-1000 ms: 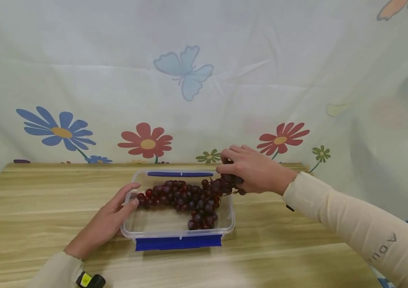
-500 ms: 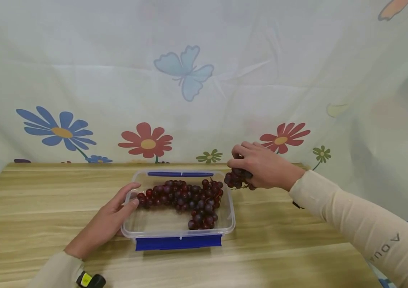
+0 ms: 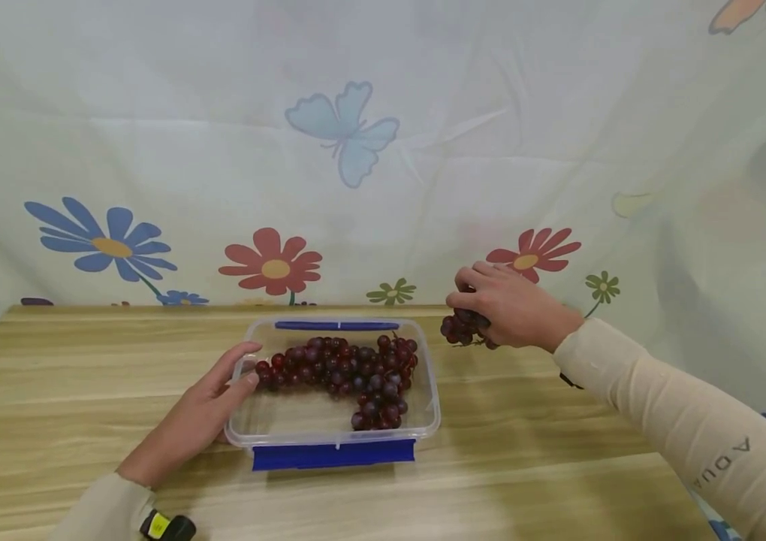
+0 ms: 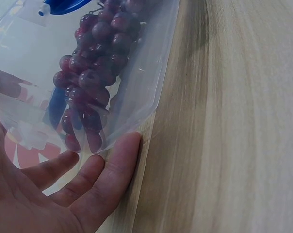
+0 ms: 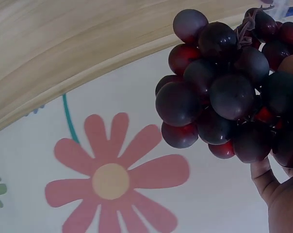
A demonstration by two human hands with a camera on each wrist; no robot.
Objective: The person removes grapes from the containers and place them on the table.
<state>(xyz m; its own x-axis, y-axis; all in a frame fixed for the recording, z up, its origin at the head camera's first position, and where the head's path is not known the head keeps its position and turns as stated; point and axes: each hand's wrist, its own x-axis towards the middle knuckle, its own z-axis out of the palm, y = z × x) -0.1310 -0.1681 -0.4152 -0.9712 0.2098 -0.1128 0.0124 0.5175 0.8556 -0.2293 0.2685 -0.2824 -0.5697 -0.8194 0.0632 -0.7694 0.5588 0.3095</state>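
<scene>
My right hand (image 3: 508, 304) grips a small bunch of dark red grapes (image 3: 464, 324) in the air, to the right of a clear plastic food container (image 3: 433, 391). The right wrist view shows this bunch (image 5: 219, 92) close up, with a brown stem at its top and part of the hand beneath it. A larger bunch of grapes (image 3: 342, 368) lies inside the lidless container, along its back and right side. My left hand (image 3: 200, 409) holds the container's left end, thumb and a finger over the rim; in the left wrist view other fingers (image 4: 112, 179) touch its wall.
The container has blue latch flaps (image 3: 333, 454) hanging out at the front and another at the back. It stands on a wood-grain table (image 3: 85, 383). A pale cloth backdrop (image 3: 383, 210) with printed flowers and a butterfly rises behind the table's rear edge.
My right hand has moved rightward and slightly up with the small bunch, away from the container and the grapes in it. The left hand stays on the container's end.
</scene>
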